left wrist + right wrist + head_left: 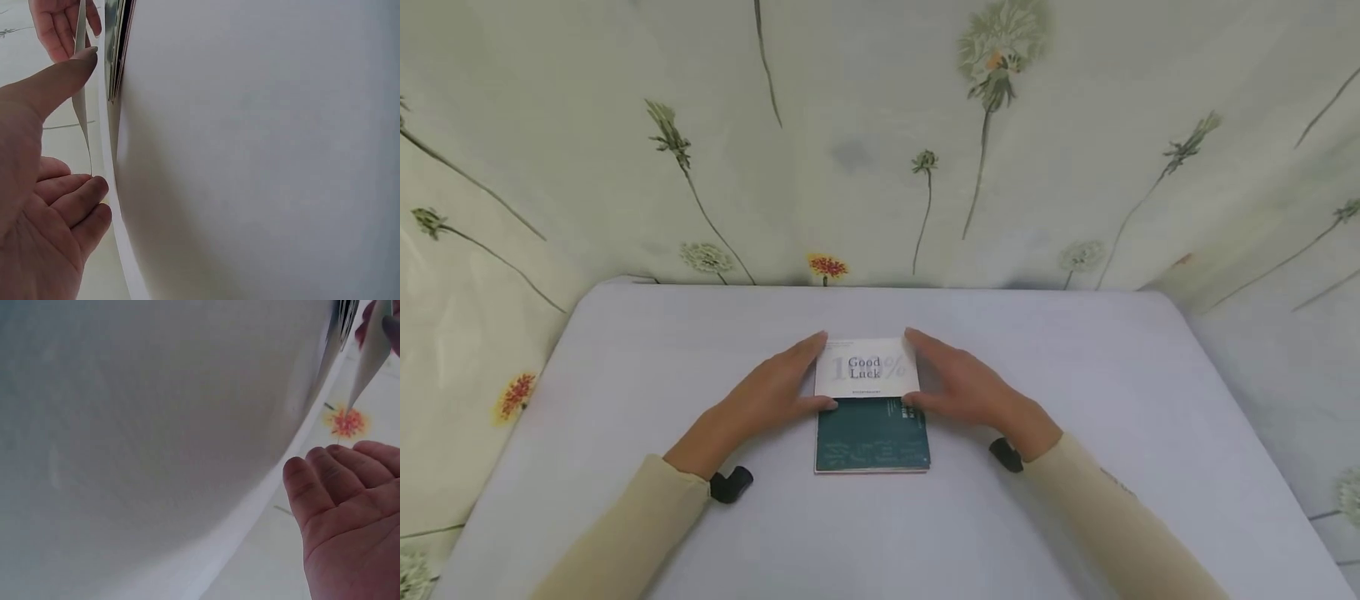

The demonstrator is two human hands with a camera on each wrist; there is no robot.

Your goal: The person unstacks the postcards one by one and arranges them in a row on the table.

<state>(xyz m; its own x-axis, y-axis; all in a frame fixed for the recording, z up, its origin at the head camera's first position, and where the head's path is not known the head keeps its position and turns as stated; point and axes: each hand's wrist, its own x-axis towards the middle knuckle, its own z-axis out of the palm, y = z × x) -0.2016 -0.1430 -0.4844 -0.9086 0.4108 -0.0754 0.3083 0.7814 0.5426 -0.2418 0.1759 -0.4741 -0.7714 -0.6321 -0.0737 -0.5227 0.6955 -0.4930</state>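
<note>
A white card (868,379) printed "Good Luck" is held between both hands, above the far part of a dark green booklet (872,437). My left hand (767,390) grips its left side, thumb at the near edge and fingers at the far edge. On the right side my right hand (972,390) holds it the same way. In the left wrist view the card (81,115) stands apart from a thin stack of booklets (114,56) on the table. The right wrist view shows the card (374,356) raised too, beside the right fingers (340,478).
The table (865,533) has a smooth white cover with rounded far corners. Behind it and at both sides hangs a pale floral cloth (865,208). A black device (732,484) sits at the left wrist and another black device (1006,455) at the right.
</note>
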